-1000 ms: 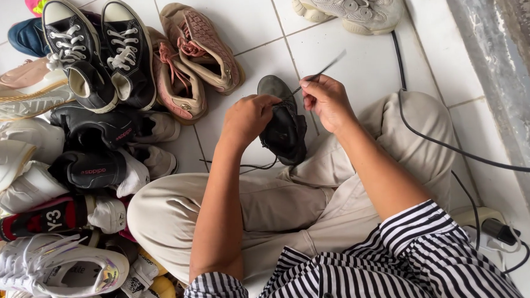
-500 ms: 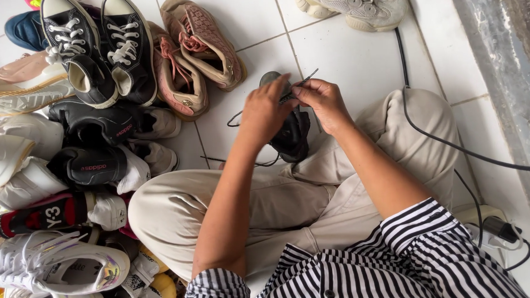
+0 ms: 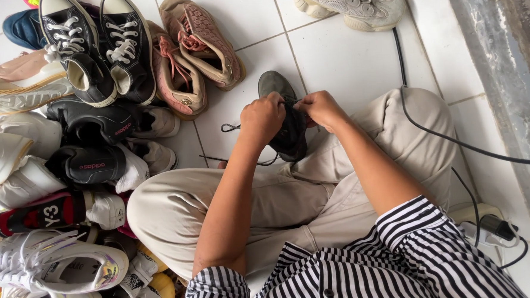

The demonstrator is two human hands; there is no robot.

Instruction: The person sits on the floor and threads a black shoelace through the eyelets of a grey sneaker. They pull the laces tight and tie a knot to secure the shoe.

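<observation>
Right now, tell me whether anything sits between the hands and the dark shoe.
Nothing visible does. The left hand and the right hand both rest directly on the dark shoe, at its laces, above the crossed legs.

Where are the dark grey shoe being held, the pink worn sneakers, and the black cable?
dark grey shoe (image 3: pixel 274 85), head view, on its toe.
pink worn sneakers (image 3: pixel 204 44), head view, on an upturned sole.
black cable (image 3: pixel 455 142), head view, mid-length on the floor.
</observation>
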